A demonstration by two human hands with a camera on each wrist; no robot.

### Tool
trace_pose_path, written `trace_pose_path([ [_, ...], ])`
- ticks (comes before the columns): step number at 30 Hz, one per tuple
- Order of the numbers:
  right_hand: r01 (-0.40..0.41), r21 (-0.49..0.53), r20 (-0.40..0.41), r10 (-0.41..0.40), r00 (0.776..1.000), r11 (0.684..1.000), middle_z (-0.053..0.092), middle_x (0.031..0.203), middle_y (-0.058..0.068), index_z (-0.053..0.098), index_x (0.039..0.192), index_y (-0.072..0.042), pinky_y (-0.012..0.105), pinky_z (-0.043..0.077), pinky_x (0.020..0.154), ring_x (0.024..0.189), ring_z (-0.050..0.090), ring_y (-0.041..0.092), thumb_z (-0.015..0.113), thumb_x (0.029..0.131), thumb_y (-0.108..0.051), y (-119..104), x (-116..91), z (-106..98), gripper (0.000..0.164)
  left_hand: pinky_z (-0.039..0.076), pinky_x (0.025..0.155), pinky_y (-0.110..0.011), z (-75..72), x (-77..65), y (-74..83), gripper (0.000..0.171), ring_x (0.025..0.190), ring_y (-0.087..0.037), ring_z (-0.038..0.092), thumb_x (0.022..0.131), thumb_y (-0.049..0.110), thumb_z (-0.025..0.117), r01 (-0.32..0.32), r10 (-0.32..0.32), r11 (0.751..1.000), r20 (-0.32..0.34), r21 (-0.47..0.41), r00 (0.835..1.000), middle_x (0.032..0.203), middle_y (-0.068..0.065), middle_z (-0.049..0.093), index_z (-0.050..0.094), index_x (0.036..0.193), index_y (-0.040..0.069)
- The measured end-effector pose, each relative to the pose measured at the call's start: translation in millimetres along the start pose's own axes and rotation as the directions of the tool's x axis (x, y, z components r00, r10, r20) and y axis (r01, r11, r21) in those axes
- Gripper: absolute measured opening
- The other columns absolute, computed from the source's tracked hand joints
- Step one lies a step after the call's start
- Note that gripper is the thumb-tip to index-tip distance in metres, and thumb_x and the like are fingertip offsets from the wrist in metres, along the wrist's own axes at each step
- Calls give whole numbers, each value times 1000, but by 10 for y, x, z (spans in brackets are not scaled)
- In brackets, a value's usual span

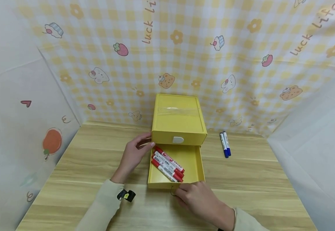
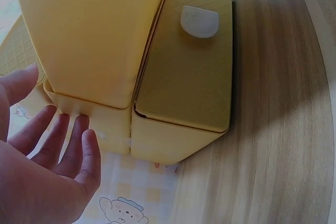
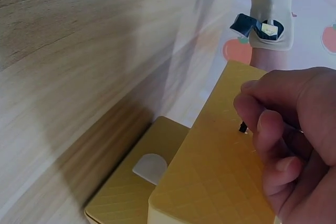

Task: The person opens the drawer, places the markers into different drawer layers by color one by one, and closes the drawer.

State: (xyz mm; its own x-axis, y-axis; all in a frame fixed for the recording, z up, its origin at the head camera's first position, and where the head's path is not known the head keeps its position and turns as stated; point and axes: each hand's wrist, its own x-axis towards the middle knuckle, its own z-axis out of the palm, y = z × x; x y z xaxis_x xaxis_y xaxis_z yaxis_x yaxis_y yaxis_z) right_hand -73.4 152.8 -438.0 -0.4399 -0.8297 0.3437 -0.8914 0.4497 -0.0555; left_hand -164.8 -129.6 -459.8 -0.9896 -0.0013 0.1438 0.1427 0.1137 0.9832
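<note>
A yellow drawer box [image 1: 179, 115] stands against the back cloth, one drawer [image 1: 191, 160] pulled out below its top drawer. Several red markers [image 1: 168, 165] lie slanted along the left of that drawer. My left hand [image 1: 132, 157] rests at the box's left side, fingers spread and slightly bent, as the left wrist view [image 2: 52, 166] also shows. At the pulled-out drawer's front, my right hand [image 1: 197, 199] has its fingers curled at the handle, which they hide. A thin dark loop [image 1: 172, 191] shows beside the fingertips. In the right wrist view, the drawer front [image 3: 210, 166] is next to the curled fingers.
Two blue-capped markers [image 1: 225, 144] lie side by side on the wooden table [image 1: 248, 179], right of the box. A lower drawer with a white tab [image 2: 199, 22] is closed. A patterned cloth [image 1: 184, 64] hangs behind; white sheets flank both sides.
</note>
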Motion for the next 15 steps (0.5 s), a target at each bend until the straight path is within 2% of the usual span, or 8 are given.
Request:
trace_pose_path([
  [5,11,-21,-55,-12,998,1000,74,86,-10,80,95,-17,17,56,57,71,71,4,99,81,-12,30,24,20,23,58,109,-40,-5,0,14,46,136,-34,65,104,15,81,1,-1,1000,0,4,1000,149,-13,66,69,147,4],
  [15,-26,20,-68,28,997,999,74,86,-6,81,93,-13,18,58,60,73,73,7,94,85,-8,100,110,26,16,58,109,-39,-10,0,15,46,136,-34,65,104,15,81,6,-6,1000,4,-5,1000,149,-14,66,69,147,4],
])
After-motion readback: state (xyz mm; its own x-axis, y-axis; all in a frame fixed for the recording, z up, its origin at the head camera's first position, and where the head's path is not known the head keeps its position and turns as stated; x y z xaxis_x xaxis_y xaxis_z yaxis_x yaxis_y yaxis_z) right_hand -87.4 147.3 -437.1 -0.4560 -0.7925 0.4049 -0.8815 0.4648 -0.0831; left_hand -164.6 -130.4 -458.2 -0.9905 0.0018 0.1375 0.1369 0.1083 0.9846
